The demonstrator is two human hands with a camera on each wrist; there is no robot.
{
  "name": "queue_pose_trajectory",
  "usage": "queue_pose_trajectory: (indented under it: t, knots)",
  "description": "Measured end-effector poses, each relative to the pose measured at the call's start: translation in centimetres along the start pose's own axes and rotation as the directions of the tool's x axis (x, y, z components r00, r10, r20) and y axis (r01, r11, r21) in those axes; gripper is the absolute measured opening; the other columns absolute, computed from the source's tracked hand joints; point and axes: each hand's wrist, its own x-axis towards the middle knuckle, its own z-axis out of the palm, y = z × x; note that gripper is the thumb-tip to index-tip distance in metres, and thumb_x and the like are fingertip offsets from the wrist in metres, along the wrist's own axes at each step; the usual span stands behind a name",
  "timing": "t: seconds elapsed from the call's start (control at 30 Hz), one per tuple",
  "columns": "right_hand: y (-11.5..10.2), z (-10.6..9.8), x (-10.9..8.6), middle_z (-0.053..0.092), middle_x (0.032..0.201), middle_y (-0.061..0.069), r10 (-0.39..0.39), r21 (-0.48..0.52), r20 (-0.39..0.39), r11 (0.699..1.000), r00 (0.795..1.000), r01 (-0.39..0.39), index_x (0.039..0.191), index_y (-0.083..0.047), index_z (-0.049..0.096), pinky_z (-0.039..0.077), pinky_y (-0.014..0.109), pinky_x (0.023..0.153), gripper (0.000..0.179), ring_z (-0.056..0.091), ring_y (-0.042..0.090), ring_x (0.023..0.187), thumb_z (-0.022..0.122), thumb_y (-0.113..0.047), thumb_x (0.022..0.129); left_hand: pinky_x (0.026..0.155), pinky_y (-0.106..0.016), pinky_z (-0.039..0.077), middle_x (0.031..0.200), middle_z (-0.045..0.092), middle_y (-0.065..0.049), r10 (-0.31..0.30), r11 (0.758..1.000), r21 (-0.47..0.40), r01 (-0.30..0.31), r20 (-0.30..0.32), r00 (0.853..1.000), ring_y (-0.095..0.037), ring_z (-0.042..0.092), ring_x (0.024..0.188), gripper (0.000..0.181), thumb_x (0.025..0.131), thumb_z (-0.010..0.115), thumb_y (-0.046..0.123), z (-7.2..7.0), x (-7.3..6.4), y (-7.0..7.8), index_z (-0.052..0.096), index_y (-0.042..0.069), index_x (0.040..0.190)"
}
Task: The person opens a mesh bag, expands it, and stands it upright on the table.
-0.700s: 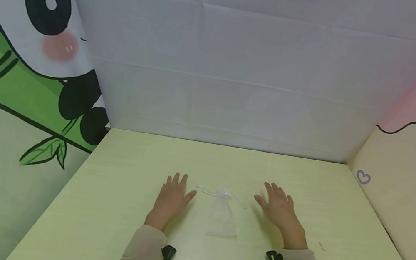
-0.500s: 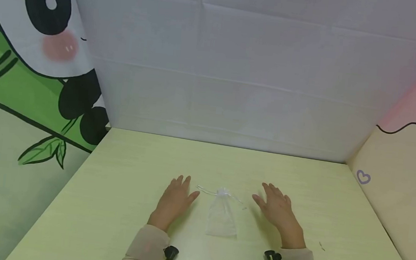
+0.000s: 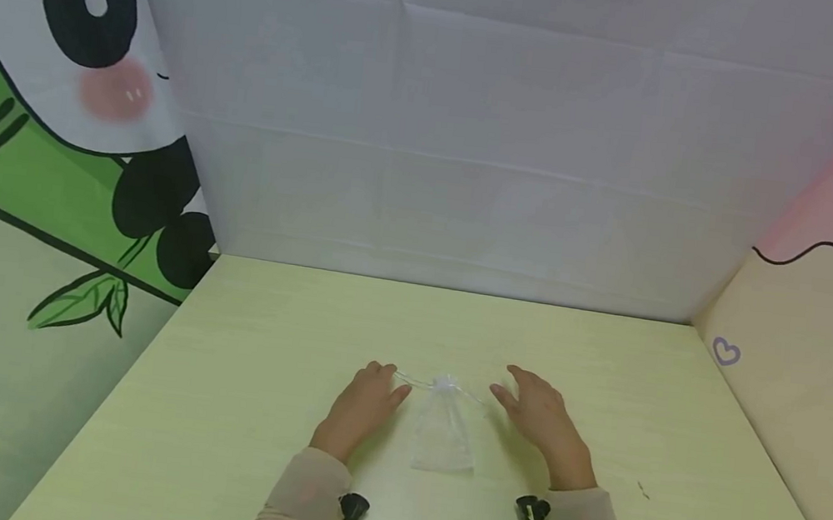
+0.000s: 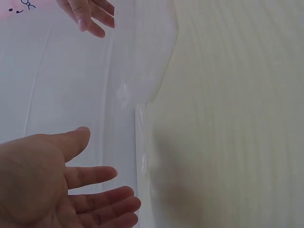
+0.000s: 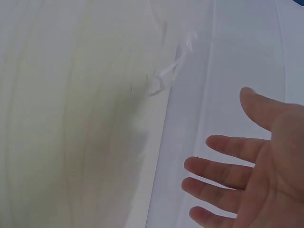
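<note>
A small white sheer drawstring pouch (image 3: 443, 438) lies flat on the table, its gathered neck (image 3: 446, 383) toward the back wall. Thin white cords run out from the neck to both sides. At the end of the left cord (image 3: 414, 380) is my left hand (image 3: 360, 409), thumb apart from the fingers; in the left wrist view this hand (image 4: 71, 185) has its fingers extended and holds nothing. My right hand (image 3: 544, 423) hovers beside the right cord (image 3: 471, 396). The right wrist view shows that hand (image 5: 256, 166) with spread fingers and a bare palm, the cord (image 5: 166, 76) ahead of its fingertips.
The pale wooden table (image 3: 291, 315) meets a white cloth wall (image 3: 472, 148) at the back. Printed cloth panels stand at the left and right. A tiny dark scrap (image 3: 643, 489) lies right of my right forearm. Both wrists carry small black devices (image 3: 353, 508).
Both hands have moved inward toward the pouch's cords, the left to the right and the right to the left. The left fingers look more bent in the head view. The pouch stays put.
</note>
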Motion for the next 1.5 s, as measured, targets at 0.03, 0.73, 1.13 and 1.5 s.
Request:
queue_pose_trajectory:
  t: [0.03, 0.73, 1.13, 1.5]
  knots:
    - [-0.1, 0.1, 0.0, 0.046, 0.138, 0.029, 0.000, 0.009, 0.003, 1.000, 1.000, 0.000, 0.141, 0.007, 0.043, 0.029, 0.060, 0.103, 0.057, 0.039, 0.047, 0.128, 0.052, -0.034, 0.102, 0.092, -0.049, 0.045, 0.121, 0.053, -0.025, 0.004, 1.000, -0.005, -0.004, 0.009, 1.000, -0.041, 0.052, 0.112, 0.045, 0.101, 0.055, 0.027, 0.1, 0.1, 0.0, 0.052, -0.008, 0.130]
    - [-1.7, 1.9, 1.5, 0.054, 0.131, 0.025, 0.005, 0.063, 0.032, 0.998, 0.999, -0.007, 0.134, 0.007, 0.051, 0.036, 0.054, 0.101, 0.047, 0.046, 0.044, 0.124, 0.055, -0.028, 0.102, 0.091, -0.045, 0.047, 0.111, 0.062, -0.018, 0.062, 0.998, -0.035, -0.060, 0.057, 0.996, -0.035, 0.058, 0.108, 0.030, 0.104, 0.049, 0.019, 1.3, 0.7, 0.8, 0.060, -0.004, 0.118]
    - [-2.7, 2.6, 2.2, 0.061, 0.120, 0.021, -0.027, 0.066, 0.039, 0.997, 0.999, 0.024, 0.128, 0.005, 0.057, 0.044, 0.051, 0.093, 0.041, 0.055, 0.039, 0.113, 0.058, -0.026, 0.100, 0.093, -0.046, 0.045, 0.106, 0.065, -0.016, 0.069, 0.997, -0.030, -0.068, 0.059, 0.996, -0.037, 0.056, 0.114, 0.023, 0.103, 0.050, 0.017, 1.9, 1.2, 1.2, 0.062, -0.002, 0.109]
    - [-3.3, 3.2, 3.0, 0.063, 0.115, 0.018, -0.030, 0.122, 0.110, 0.992, 0.994, 0.017, 0.121, 0.002, 0.062, 0.047, 0.048, 0.088, 0.033, 0.059, 0.035, 0.107, 0.058, -0.023, 0.100, 0.065, -0.036, 0.048, 0.080, 0.057, -0.005, 0.029, 0.998, -0.056, -0.026, 0.052, 0.998, -0.019, 0.055, 0.071, 0.019, 0.098, 0.061, 0.019, 2.6, 1.6, 1.6, 0.063, 0.001, 0.090]
